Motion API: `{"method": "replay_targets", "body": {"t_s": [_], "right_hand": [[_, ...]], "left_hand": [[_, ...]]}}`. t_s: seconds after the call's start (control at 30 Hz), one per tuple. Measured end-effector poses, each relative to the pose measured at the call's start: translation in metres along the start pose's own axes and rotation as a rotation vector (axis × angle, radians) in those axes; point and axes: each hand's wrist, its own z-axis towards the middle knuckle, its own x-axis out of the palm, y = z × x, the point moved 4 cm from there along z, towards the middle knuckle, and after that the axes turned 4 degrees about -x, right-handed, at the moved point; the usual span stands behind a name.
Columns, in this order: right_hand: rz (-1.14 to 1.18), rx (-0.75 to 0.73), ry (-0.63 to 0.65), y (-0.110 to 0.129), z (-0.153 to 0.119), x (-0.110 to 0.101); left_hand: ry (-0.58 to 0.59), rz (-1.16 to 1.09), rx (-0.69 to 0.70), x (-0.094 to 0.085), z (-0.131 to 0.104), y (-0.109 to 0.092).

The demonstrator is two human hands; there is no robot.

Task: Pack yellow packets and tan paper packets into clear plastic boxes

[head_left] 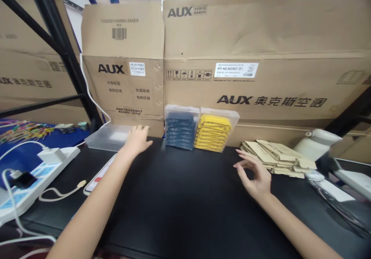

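Observation:
My left hand [138, 139] reaches over the right end of a shallow clear plastic tray [100, 140], thumb spread to the side. Whether its fingertips touch the tray is hidden. My right hand [256, 176] hovers over the black table with thumb and fingers curved and apart, nothing between them. Beside it lies a loose pile of flat kraft paper packets [278, 156]. Between my hands, two clear plastic boxes stand against the cardboard: one box of dark blue packets [180, 129] and one box of yellow packets [214, 132].
Large cardboard sheets [188, 39] wall off the back. At left are a phone [98, 178], a cable and a power strip [40, 181] with plugs. A white bottle [317, 145] and glasses [333, 201] are at right. A black metal frame [62, 46] rises at left.

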Motion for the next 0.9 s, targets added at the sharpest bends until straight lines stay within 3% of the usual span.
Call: {"method": "replay_targets", "body": {"t_s": [0.1,0.23,0.33,0.47,0.6,0.7,0.77,0.83,0.9], "right_hand": [[0.028,0.025,0.027,0.003,-0.001,0.004],[0.048,0.045,0.057,0.006,-0.002,0.008],[0.044,0.046,0.044,0.004,-0.002,0.006],[0.013,0.064,-0.02,-0.002,-0.002,0.002],[0.019,0.086,-0.034,-0.006,-0.003,0.003],[0.016,0.088,-0.043,-0.006,-0.003,0.003],[0.006,0.087,-0.048,-0.006,-0.004,0.003],[-0.001,0.091,-0.051,-0.006,-0.005,0.003],[-0.005,0.094,-0.05,-0.006,-0.005,0.003]], "left_hand": [[0.011,0.119,-0.207,0.02,-0.009,0.032],[0.04,0.093,-0.242,0.035,-0.017,0.044],[-0.008,0.04,-0.232,0.037,-0.017,0.044],[-0.093,-0.017,-0.339,0.038,-0.013,0.056],[-0.152,-0.055,-0.396,0.025,-0.015,0.062],[-0.341,-0.095,-0.418,-0.007,-0.036,0.05],[-0.472,-0.133,-0.394,-0.031,-0.061,0.03],[-0.529,-0.169,-0.335,-0.048,-0.092,0.0],[-0.526,-0.246,-0.167,-0.056,-0.124,-0.039]]}}
